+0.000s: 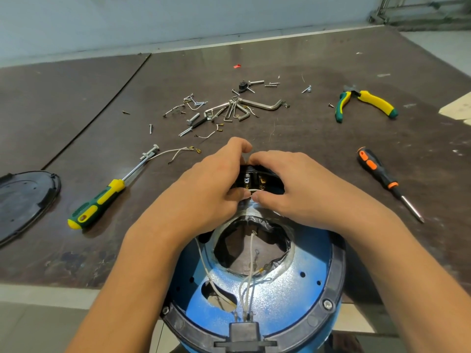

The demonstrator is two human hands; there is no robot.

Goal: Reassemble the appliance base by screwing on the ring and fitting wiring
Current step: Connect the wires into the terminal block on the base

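1. the blue appliance base (267, 289) sits at the near edge of the table (318, 138), partly overhanging it, with its open underside facing up. a black socket block (244, 329) is on the side nearest the person.
2. a black ring (337, 271) runs round the base's rim, and a screw head (327, 304) shows in it at the near right.
3. white wires (248, 284) run from the socket away from the person, towards the round central opening (252, 250). so the near-to-far line of the base goes from the socket to the hands.
4. at the far rim of the base, both hands curl round a black terminal block (254, 178) with metal contacts. the left hand (211, 184) holds its left side and the right hand (293, 189) its right, and their thumbs meet on a short white lead (253, 190).
5. left of the hands lies a green-yellow screwdriver (102, 200), its handle near-left and its shaft pointing far-right. the mark on its butt is too small to read.
6. a black cover plate (23, 200) lies at the left edge.
7. right of the hands is an orange-black screwdriver (382, 177), tip pointing near-right.
8. farther off are a loose white wire (178, 151), hex keys (244, 108) and scattered screws (193, 118).
9. green-yellow pliers (364, 103) lie at the far right.
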